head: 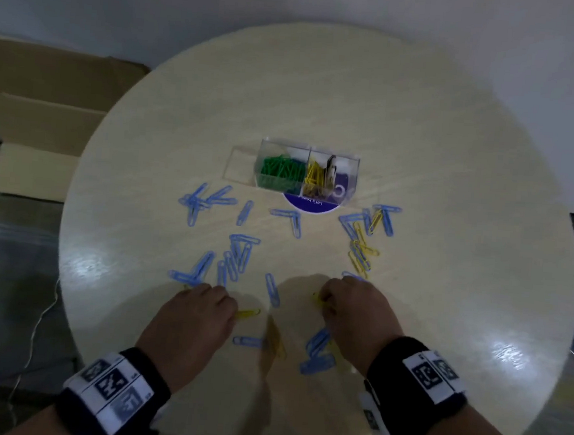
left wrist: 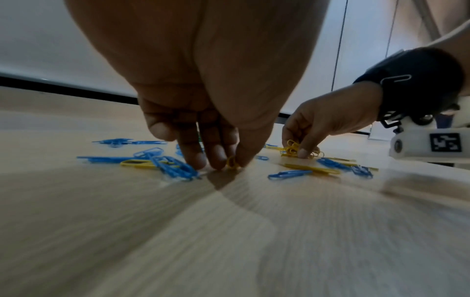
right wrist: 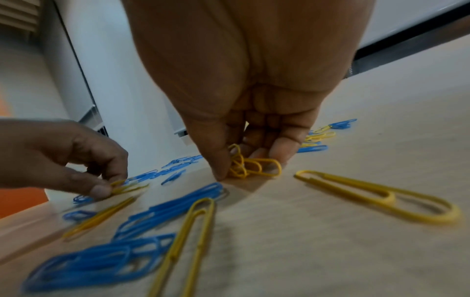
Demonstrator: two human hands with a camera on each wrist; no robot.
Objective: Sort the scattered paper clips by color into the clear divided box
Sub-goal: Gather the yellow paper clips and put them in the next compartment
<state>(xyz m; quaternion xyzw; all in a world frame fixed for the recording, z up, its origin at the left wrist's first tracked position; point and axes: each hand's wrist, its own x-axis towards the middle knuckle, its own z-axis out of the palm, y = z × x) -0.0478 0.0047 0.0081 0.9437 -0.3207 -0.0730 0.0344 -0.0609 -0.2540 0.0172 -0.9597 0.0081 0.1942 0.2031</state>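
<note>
Blue paper clips (head: pixel 238 254) and yellow paper clips (head: pixel 361 254) lie scattered over the round wooden table (head: pixel 448 250). The clear divided box (head: pixel 306 172) stands at the table's middle, green clips in its left compartment and yellow ones in the compartment to the right. My left hand (head: pixel 199 310) is down on the table near its front, thumb and fingers pinching a yellow clip (left wrist: pixel 232 162). My right hand (head: pixel 350 308) is beside it to the right, fingers curled round a small bunch of yellow clips (right wrist: pixel 244 164). Loose blue clips (right wrist: pixel 101 261) and yellow clips (right wrist: pixel 381 195) lie just under that wrist.
A purple round label (head: pixel 309 203) shows under the box, and a clear flat lid (head: pixel 240 165) lies to the box's left. Flattened cardboard (head: pixel 43 112) covers the floor at the left. A white wall runs behind the table.
</note>
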